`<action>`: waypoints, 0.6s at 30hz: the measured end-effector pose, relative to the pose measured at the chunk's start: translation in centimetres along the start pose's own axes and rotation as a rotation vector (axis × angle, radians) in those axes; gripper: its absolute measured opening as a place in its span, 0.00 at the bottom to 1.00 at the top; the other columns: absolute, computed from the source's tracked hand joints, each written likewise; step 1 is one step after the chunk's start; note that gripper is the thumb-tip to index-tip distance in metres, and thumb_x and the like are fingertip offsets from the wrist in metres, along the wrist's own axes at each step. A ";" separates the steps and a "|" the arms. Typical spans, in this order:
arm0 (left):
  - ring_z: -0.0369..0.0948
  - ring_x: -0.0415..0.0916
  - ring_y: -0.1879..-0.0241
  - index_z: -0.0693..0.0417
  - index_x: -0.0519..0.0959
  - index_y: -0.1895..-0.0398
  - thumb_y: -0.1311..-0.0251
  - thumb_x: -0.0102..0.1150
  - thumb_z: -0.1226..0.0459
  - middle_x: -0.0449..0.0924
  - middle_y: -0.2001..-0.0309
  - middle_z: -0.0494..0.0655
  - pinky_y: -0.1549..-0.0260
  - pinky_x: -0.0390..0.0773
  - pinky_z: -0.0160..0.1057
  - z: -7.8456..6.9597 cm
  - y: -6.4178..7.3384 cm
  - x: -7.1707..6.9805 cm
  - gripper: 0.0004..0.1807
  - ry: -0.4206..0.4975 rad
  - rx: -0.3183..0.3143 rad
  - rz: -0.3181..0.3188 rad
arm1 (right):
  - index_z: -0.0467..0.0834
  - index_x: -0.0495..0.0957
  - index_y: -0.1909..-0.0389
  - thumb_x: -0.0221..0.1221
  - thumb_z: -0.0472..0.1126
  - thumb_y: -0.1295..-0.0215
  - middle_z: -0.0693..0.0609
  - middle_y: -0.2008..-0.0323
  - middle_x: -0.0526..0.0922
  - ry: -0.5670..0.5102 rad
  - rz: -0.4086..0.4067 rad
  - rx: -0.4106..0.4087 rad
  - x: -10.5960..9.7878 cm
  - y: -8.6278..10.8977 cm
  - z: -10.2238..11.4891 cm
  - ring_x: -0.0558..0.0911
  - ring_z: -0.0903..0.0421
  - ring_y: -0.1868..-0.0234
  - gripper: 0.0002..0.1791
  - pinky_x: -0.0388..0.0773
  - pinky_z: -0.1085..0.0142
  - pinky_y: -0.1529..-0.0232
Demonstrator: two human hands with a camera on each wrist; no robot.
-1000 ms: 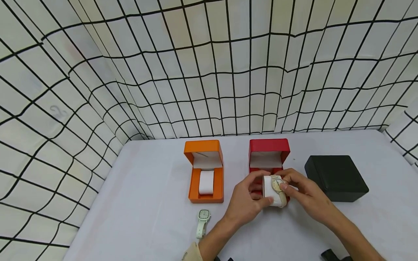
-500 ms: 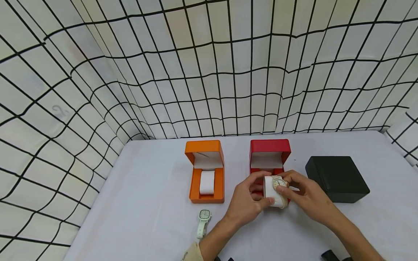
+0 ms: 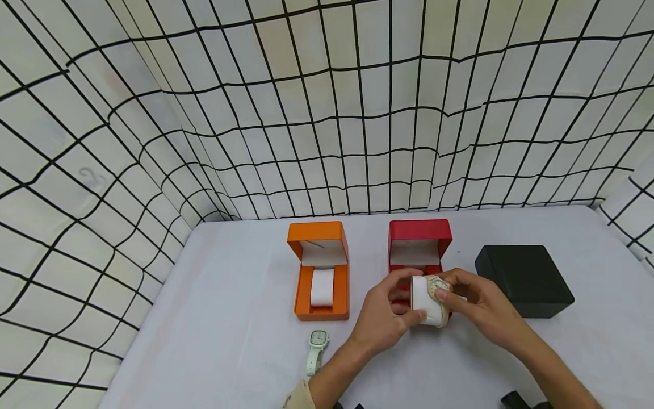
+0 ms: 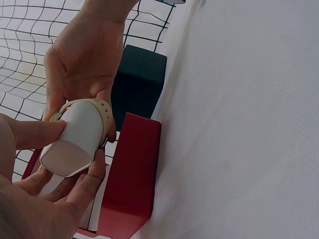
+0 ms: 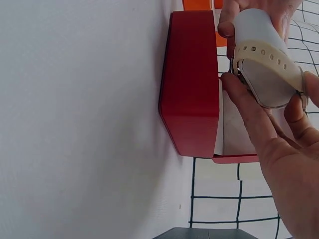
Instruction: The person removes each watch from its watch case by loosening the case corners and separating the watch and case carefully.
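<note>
A white watch cushion (image 3: 423,304) is held in front of the open red watch box (image 3: 421,229). My left hand (image 3: 380,309) grips its left end between thumb and fingers. Round the cushion's right end runs a cream wristwatch (image 3: 443,309), its dial partly covered by a thumb. My right hand (image 3: 482,309) pinches that watch, thumb at the dial and fingers behind. In the right wrist view the cream strap (image 5: 269,57), with its row of holes, sits at the cushion's end, part of it overhanging the edge.
Left of the red box an open orange watch box (image 3: 322,312) holds a white cushion (image 3: 322,287). A pale green watch (image 3: 315,351) lies before it, near my left forearm. A closed dark green box (image 3: 525,281) stands at right. Black-lined netting (image 3: 327,130) rises behind the table.
My right thumb has shifted slightly across the watch dial, and the watch has turned a little on the cushion. The left hand keeps its grip; the boxes have not moved.
</note>
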State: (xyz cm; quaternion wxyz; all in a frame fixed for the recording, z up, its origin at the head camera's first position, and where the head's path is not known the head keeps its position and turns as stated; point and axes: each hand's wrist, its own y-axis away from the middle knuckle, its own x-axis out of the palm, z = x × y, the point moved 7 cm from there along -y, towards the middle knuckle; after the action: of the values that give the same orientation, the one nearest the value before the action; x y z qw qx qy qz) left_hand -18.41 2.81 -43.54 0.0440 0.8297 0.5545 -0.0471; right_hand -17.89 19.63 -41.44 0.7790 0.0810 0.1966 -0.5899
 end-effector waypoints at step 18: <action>0.30 0.82 0.54 0.45 0.76 0.32 0.41 0.70 0.68 0.80 0.42 0.47 0.51 0.84 0.28 -0.4 0.1 -0.6 0.32 -0.023 0.012 0.017 | 0.36 0.76 0.52 0.56 0.42 0.21 0.52 0.53 0.79 -0.160 0.055 0.094 0.0 0.2 -0.9 0.87 0.53 0.60 0.11 0.89 0.63 0.56</action>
State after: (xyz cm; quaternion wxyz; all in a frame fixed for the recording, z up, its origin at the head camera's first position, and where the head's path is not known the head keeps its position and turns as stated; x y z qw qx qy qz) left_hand -18.58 2.28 -43.05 0.0459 0.8339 0.5467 -0.0595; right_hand -17.91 19.98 -42.31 0.8033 0.0754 0.1035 -0.5816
